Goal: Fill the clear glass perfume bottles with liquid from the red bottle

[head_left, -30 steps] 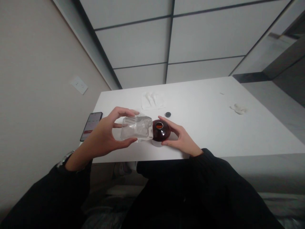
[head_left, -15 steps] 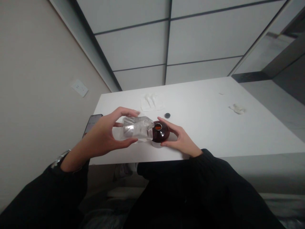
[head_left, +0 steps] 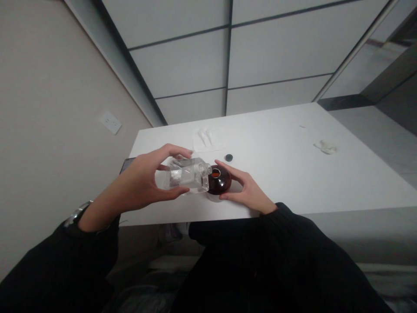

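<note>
My left hand (head_left: 146, 178) is closed around a clear square bottle (head_left: 188, 174), thumb below and fingers above. The bottle is tilted on its side, its neck pointing right beside the mouth of a dark reddish-brown round bottle (head_left: 222, 181). That round bottle stands uncapped near the table's front edge, an orange-brown tone showing inside its opening. My right hand (head_left: 246, 189) grips its right side between thumb and fingers. Whether liquid passes between the two bottles cannot be made out. Behind them lies a small dark cap (head_left: 229, 158).
The white table (head_left: 276, 174) also carries a clear packet with two pale pieces (head_left: 206, 138) at the back and a crumpled wrapper (head_left: 326, 147) on the right. A phone (head_left: 126, 164) lies partly hidden behind my left hand. A wall with an outlet (head_left: 110, 122) borders the left.
My left hand has turned the clear bottle slightly, so its neck shows more plainly, and the wrist has shifted left over more of the phone. My right hand and the round bottle stay put.
</note>
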A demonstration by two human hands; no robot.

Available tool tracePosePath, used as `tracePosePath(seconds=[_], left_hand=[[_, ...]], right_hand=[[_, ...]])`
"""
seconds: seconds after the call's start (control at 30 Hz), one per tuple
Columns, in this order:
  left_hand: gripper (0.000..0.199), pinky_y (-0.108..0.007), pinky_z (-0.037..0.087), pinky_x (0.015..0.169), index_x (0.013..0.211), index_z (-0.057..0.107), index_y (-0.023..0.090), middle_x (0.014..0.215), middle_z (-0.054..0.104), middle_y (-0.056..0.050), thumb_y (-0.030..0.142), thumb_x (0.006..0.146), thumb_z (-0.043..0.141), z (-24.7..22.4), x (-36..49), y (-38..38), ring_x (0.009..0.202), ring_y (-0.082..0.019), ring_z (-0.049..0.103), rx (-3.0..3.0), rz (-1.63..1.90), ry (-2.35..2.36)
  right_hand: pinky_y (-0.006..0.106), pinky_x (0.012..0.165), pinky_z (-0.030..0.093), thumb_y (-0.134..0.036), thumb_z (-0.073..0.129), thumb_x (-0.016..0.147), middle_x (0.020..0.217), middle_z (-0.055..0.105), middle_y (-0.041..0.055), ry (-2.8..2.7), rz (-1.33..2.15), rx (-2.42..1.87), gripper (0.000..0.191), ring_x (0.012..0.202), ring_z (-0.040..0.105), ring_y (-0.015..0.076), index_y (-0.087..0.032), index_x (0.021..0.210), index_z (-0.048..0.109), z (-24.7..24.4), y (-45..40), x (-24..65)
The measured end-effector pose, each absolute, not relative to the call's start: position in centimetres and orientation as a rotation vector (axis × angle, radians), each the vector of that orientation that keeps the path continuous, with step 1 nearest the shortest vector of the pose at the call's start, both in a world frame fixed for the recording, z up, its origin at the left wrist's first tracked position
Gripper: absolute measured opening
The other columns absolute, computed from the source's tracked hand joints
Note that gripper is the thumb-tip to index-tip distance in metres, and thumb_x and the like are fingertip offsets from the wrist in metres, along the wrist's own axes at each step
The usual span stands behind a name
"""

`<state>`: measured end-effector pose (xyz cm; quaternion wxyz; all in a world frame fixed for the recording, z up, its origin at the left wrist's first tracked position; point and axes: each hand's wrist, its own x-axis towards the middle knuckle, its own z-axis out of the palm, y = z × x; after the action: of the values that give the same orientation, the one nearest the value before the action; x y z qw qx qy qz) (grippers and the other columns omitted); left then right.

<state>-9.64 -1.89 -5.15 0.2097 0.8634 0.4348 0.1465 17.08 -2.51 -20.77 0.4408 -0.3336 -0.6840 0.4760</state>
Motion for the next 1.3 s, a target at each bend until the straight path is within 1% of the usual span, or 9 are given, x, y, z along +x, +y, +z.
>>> tracePosePath(seconds=[0.23, 0.4, 0.57, 0.7, 0.83, 0.97, 1.3], left_hand=[[0.053, -0.048, 0.068, 0.092, 0.129, 0.063, 0.028, 0.14, 0.069, -0.009, 0.048, 0.082, 0.077, -4.5, -9.3, -1.8, 0.127, -0.034, 0.068, 2.41, 0.375, 1.223], [0.054, -0.048, 0.068, 0.094, 0.129, 0.064, 0.029, 0.14, 0.07, -0.008, 0.05, 0.082, 0.077, -4.2, -9.3, -1.8, 0.128, -0.034, 0.068, 2.411, 0.342, 1.233], [0.052, -0.045, 0.068, 0.094, 0.128, 0.065, 0.028, 0.139, 0.07, -0.008, 0.046, 0.082, 0.077, -4.2, -9.2, -1.7, 0.128, -0.033, 0.068, 2.433, 0.353, 1.2], [0.048, -0.047, 0.067, 0.094, 0.126, 0.065, 0.03, 0.138, 0.071, -0.007, 0.045, 0.082, 0.077, -4.1, -9.1, -1.7, 0.125, -0.033, 0.07, 2.43, 0.351, 1.199], [0.05, -0.048, 0.067, 0.094, 0.127, 0.065, 0.03, 0.137, 0.072, -0.006, 0.047, 0.081, 0.077, -4.0, -9.0, -1.6, 0.122, -0.033, 0.071, 2.442, 0.328, 1.218], [0.05, -0.048, 0.066, 0.095, 0.126, 0.066, 0.029, 0.137, 0.072, -0.007, 0.046, 0.08, 0.077, -3.8, -8.9, -1.6, 0.122, -0.033, 0.071, 2.439, 0.312, 1.234], [0.05, -0.046, 0.066, 0.096, 0.125, 0.067, 0.032, 0.137, 0.072, -0.003, 0.047, 0.079, 0.079, -3.6, -8.9, -1.6, 0.123, -0.032, 0.071, 2.452, 0.301, 1.226]], right_hand=[[0.063, 0.126, 0.035, -0.035, 0.093, 0.075, 0.154, 0.062, 0.008, -1.693, 1.184, -0.828, 0.091, 0.146, 0.056, 0.0351, -0.035, 0.156, 0.053, -20.7, -2.5, 17.1], [0.062, 0.126, 0.035, -0.035, 0.092, 0.075, 0.155, 0.061, 0.0083, -1.691, 1.184, -0.835, 0.09, 0.146, 0.056, 0.0343, -0.034, 0.156, 0.053, -20.7, -2.6, 17.2], [0.062, 0.126, 0.035, -0.035, 0.093, 0.075, 0.154, 0.062, 0.0088, -1.689, 1.186, -0.827, 0.09, 0.146, 0.056, 0.0344, -0.033, 0.156, 0.053, -20.7, -2.5, 17.1], [0.062, 0.126, 0.035, -0.036, 0.093, 0.074, 0.153, 0.063, 0.007, -1.679, 1.191, -0.821, 0.09, 0.145, 0.057, 0.034, -0.036, 0.155, 0.054, -20.6, -2.6, 17.0], [0.063, 0.127, 0.034, -0.037, 0.093, 0.073, 0.155, 0.061, 0.0076, -1.667, 1.2, -0.835, 0.09, 0.147, 0.055, 0.0347, -0.035, 0.154, 0.054, -20.6, -2.6, 17.0], [0.063, 0.127, 0.034, -0.037, 0.093, 0.073, 0.155, 0.061, 0.0071, -1.677, 1.2, -0.836, 0.09, 0.147, 0.055, 0.0346, -0.036, 0.155, 0.054, -20.5, -2.6, 17.1], [0.063, 0.126, 0.034, -0.037, 0.093, 0.074, 0.156, 0.06, 0.0072, -1.677, 1.189, -0.827, 0.09, 0.147, 0.055, 0.0341, -0.036, 0.155, 0.053, -20.7, -2.6, 17.1]])
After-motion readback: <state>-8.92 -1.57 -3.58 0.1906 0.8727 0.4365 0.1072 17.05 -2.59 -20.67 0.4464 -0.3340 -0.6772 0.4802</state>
